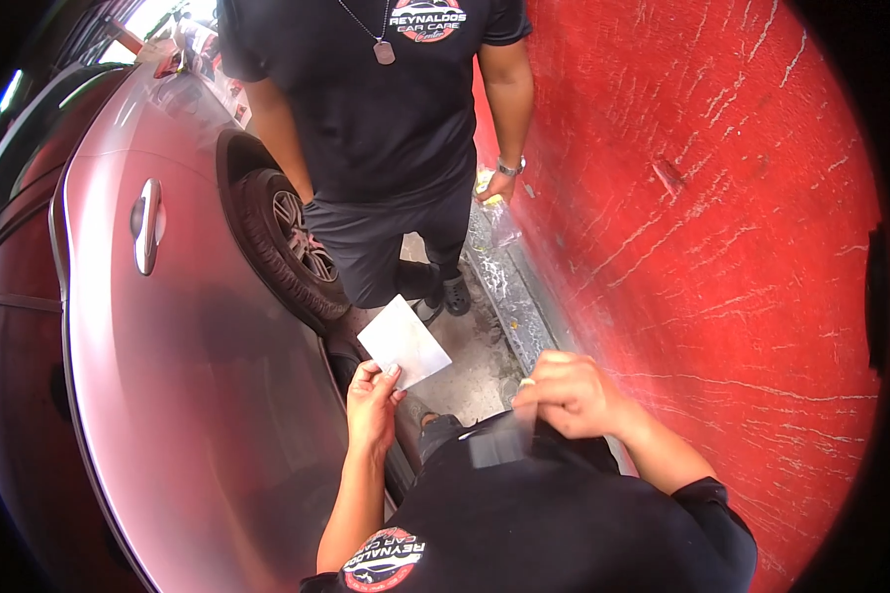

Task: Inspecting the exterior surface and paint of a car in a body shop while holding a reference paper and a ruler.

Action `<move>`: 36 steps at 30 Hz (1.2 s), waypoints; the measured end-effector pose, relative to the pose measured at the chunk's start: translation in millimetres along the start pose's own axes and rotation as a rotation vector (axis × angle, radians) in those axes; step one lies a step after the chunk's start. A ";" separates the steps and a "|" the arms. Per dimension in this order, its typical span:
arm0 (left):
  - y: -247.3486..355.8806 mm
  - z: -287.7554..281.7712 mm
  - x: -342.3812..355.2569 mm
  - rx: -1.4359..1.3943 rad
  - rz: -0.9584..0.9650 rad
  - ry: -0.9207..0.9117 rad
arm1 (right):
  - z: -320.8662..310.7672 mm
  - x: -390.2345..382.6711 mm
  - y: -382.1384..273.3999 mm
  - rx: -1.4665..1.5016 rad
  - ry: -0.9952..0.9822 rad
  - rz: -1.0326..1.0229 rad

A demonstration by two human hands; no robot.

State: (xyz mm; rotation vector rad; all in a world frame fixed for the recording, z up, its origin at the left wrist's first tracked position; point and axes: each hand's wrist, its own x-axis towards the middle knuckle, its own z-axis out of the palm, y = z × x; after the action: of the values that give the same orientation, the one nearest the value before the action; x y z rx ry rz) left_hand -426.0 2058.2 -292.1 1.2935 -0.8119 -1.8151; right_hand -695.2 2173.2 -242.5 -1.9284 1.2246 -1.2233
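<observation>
My left hand [371, 407] is closed on a white, roughly square sheet [405, 343], pinching its lower corner between thumb and fingers. The sheet is tilted, with one corner pointing away from me. To the right, in front of my dark shirt, my right hand [572, 395] is closed with its fingers curled. A thin, see-through strip of film [499, 445] hangs from its fingertips, smeared by motion. The two hands are apart, and the sheet and the film do not touch.
A silver-pink car [198, 395] stands close on my left, its door handle [147, 227] and wheel [302, 237] showing. A scratched red wall [722, 247] rises on the right above a grey ledge [509, 292]. Facing me, a person [386, 128] in dark clothes holds something yellowish with clear plastic [502, 225].
</observation>
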 end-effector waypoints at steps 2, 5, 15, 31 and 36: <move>0.2 -1.1 -0.9 -0.002 -0.003 -0.009 | 10.0 -14.2 28.3 -0.014 -0.017 0.114; 1.6 -0.5 -1.9 -0.021 -0.017 -0.030 | 22.7 -43.6 73.5 0.036 -0.105 0.459; 4.7 -6.0 -8.5 -0.073 -0.016 -0.051 | 41.7 -78.0 114.6 0.312 -0.177 0.751; 8.4 -9.3 -10.9 -0.125 0.056 -0.047 | 2.7 -6.0 -8.1 0.032 -0.082 0.020; 15.3 -1.8 -15.6 -0.157 0.150 0.034 | -1.6 -1.0 -29.4 -0.016 -0.070 -0.074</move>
State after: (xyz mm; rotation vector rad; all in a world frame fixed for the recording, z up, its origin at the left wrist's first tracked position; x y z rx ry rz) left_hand -417.8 2063.4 -272.5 1.1297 -0.7127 -1.6974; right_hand -684.9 2187.1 -218.5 -2.0271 1.1405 -1.1752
